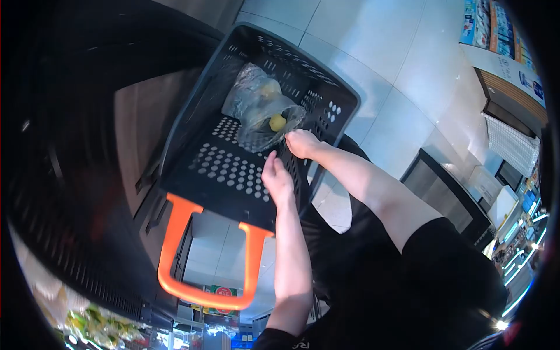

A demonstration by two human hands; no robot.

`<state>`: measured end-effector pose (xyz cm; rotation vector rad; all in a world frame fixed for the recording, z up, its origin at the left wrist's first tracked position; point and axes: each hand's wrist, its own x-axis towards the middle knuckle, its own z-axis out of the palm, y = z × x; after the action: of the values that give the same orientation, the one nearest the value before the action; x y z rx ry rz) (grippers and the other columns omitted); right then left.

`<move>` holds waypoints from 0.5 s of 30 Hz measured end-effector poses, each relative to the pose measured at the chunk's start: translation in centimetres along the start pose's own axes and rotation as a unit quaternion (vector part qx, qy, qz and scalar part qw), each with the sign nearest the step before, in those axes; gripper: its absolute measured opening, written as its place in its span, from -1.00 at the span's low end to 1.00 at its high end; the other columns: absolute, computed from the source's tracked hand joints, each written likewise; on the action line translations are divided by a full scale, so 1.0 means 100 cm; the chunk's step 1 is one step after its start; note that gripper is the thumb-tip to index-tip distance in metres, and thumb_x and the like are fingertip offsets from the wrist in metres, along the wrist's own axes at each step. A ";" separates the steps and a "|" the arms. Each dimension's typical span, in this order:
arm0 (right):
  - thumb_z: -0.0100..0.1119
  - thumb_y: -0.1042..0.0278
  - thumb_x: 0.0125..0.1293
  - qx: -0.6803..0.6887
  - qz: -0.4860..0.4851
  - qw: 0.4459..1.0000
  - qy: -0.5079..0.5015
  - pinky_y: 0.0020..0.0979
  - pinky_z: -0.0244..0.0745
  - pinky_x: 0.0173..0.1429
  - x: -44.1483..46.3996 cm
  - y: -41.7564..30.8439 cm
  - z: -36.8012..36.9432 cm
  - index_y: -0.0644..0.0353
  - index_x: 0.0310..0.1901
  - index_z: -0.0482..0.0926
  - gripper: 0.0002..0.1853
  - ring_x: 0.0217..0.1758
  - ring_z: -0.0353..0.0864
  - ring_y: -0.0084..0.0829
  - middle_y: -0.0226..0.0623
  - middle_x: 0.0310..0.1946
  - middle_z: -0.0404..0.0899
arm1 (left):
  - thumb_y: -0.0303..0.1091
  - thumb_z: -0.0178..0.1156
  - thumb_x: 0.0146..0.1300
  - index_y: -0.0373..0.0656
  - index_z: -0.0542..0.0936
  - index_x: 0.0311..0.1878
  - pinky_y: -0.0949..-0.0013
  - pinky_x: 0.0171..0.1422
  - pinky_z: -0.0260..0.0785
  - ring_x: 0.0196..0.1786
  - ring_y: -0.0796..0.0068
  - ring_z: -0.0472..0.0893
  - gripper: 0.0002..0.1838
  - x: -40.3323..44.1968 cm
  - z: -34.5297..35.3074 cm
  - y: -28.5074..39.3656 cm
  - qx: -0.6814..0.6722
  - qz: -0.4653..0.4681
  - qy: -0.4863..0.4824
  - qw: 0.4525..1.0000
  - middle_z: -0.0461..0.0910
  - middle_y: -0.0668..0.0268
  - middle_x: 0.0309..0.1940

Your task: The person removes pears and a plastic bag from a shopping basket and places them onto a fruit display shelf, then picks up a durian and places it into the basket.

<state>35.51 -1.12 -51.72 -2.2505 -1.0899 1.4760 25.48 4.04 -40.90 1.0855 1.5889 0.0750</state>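
A clear plastic bag (255,114) lies in a black shopping basket (219,184). Near the bag's mouth shows a small yellow, round fruit (277,122), perhaps a lemon. More yellowish shapes sit blurred behind the plastic farther in. My right hand (301,143) is closed on the rim of the bag, fingers pinched together. Just below the bag, over the perforated basket wall, my left hand (277,179) has its fingers loosely stretched out, with nothing visible in them. Whether its fingertips touch the plastic I cannot tell.
An orange handle (207,302) sticks out from the basket's near end. Pale floor tiles (373,64) stretch beyond it. A dark fixture (76,146) runs along the left, with blurred produce (96,326) at lower left. Shelves and a black-framed panel (446,192) stand at the right.
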 end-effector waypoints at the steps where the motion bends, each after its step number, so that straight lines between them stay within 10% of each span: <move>1: 0.01 0.37 0.28 -0.014 0.012 0.999 -0.042 -0.07 0.57 0.05 0.019 0.007 -0.002 0.29 -0.21 0.66 -0.76 -0.06 0.67 0.01 0.08 -0.21 0.67 | -0.44 -0.03 0.41 -0.45 0.52 0.17 0.29 0.38 0.26 0.27 0.21 0.51 -0.63 0.036 0.016 -0.032 0.039 -0.005 -0.028 0.999 0.56 -0.04 0.16; 7: 0.08 0.49 0.20 -0.019 0.035 0.996 -0.084 -0.12 0.49 0.20 0.131 0.062 0.069 0.31 -0.12 0.62 -0.77 0.14 0.57 -0.03 0.06 -0.01 0.61 | -0.40 -0.07 0.49 -0.31 0.52 0.24 0.37 0.37 0.23 0.24 0.36 0.50 -0.63 0.207 0.043 -0.135 0.118 -0.051 -0.129 0.983 0.57 0.17 0.18; 10: 0.10 0.46 0.21 -0.081 -0.015 0.994 0.070 -0.17 0.48 0.21 0.165 0.077 0.094 0.31 -0.09 0.60 -0.75 0.12 0.57 -0.03 0.03 0.01 0.60 | -0.37 -0.05 0.47 -0.26 0.51 0.24 0.37 0.29 0.28 0.20 0.37 0.51 -0.64 0.260 0.046 -0.153 0.219 0.044 -0.160 0.962 0.55 0.17 0.20; 15: 0.20 0.35 0.14 0.074 -0.024 0.996 0.040 -0.27 0.43 0.28 0.200 0.078 0.057 0.27 0.01 0.58 -0.63 0.18 0.53 -0.06 -0.02 0.18 0.50 | -0.38 0.01 0.44 -0.28 0.50 0.22 0.29 0.37 0.26 0.24 0.23 0.50 -0.64 0.306 0.083 -0.158 0.044 -0.008 -0.154 0.987 0.56 0.18 0.17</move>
<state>38.41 6.26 -72.49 -2.1472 -0.9705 1.3861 25.30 11.32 -75.58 1.0947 1.3310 -0.1692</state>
